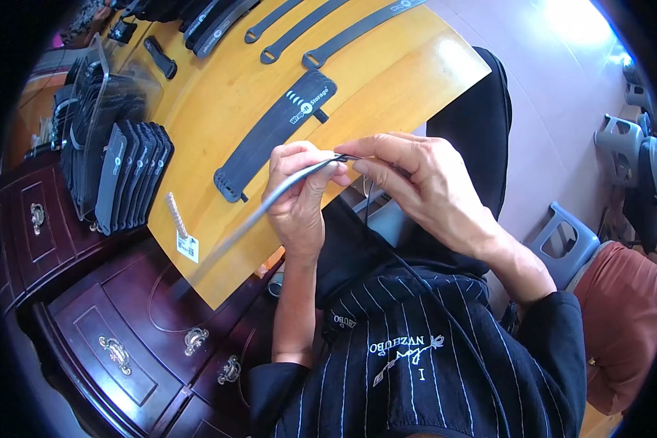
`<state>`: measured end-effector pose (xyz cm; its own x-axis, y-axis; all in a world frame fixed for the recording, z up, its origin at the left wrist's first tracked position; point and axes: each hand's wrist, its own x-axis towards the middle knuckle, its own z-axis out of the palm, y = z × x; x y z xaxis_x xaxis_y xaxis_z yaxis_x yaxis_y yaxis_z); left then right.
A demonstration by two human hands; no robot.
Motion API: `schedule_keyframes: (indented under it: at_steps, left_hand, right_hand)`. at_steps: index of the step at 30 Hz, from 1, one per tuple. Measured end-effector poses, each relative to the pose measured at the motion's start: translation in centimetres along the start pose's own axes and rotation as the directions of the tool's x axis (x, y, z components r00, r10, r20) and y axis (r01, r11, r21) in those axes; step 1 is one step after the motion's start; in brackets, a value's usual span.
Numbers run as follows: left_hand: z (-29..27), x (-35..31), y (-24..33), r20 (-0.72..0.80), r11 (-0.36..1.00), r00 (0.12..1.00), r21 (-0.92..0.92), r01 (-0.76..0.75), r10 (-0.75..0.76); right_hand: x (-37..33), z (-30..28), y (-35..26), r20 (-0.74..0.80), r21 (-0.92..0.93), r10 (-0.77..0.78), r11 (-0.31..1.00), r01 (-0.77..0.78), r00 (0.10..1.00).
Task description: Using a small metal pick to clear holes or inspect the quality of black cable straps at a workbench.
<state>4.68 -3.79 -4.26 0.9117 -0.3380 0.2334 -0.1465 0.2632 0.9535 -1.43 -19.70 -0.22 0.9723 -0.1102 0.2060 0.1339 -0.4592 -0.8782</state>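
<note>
Above the near edge of the wooden table, my left hand (299, 193) pinches a long dark strap (274, 196) between thumb and fingers. The strap is seen almost edge-on, and its tail runs down to the left, blurred. My right hand (423, 179), thumb and forefinger closed, grips the end of the same strap beside the left fingertips. Just beyond my hands, a stack of black straps (274, 131) with white print lies flat, its looped ends toward the left. Three single straps (310, 29) with slotted ends are laid out farther back.
Bundles of black straps (131, 179) stand at the table's left side, by a clear plastic panel (106, 102). A white tag (187, 247) lies near the table (226, 274) corner. Dark red drawers (117, 328) are at lower left. Grey stools (562, 237) and rust-brown cloth (624, 321) are right.
</note>
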Motion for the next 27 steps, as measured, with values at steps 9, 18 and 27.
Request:
schedule_keyframes:
  at_steps: [9, 18, 27]
  left_hand:
    - [4.1, -3.1, 2.2, -0.199, 0.983, 0.966, -0.112, 0.144, -0.165]
    - [4.5, -3.6, 1.3, -0.176, 1.000, 0.984, 0.003, 0.017, -0.016]
    - [3.1, -4.2, 3.0, -0.061, 0.998, 0.997, 0.038, 0.059, -0.057]
  right_hand:
    - [-1.4, -1.0, -4.4, -0.006, -0.411, -0.004, 0.912, 0.001, 1.000]
    - [-2.0, -2.4, -4.6, 0.088, -0.245, 0.089, 0.967, -0.065, 0.992]
    - [-2.4, -3.7, -3.5, 0.095, -0.099, -0.083, 0.991, 0.093, 0.992]
